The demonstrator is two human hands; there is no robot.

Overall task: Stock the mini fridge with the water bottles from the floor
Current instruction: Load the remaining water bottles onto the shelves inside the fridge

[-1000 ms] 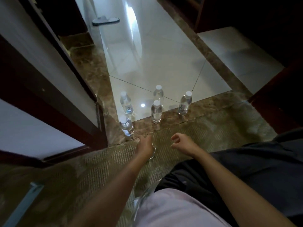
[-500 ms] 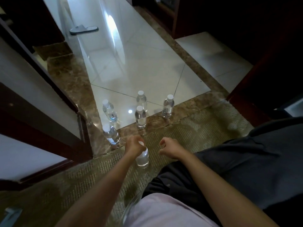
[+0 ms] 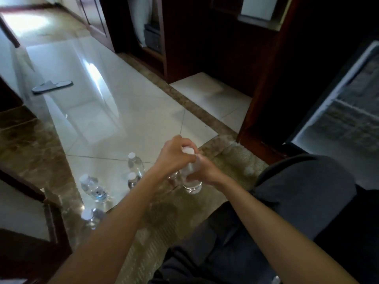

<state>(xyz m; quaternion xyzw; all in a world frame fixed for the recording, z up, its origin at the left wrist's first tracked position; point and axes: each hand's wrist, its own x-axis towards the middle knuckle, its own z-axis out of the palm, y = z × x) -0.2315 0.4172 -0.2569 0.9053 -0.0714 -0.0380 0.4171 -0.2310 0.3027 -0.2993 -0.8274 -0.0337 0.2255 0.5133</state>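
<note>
I've got the bottle (image 3: 191, 186) off the carpet (image 3: 225, 154) — left hand (image 3: 174, 155) grips its top, right hand (image 3: 207, 173) now grips too — fridge (image 3: 348, 119) next.

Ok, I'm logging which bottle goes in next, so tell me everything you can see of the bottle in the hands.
The bottle is small, clear plastic, with a white cap. It is roughly upright over the edge of the carpet. The left hand grips it near the cap, the right hand grips its middle, so only cap and base show. Any label is hidden.
</note>
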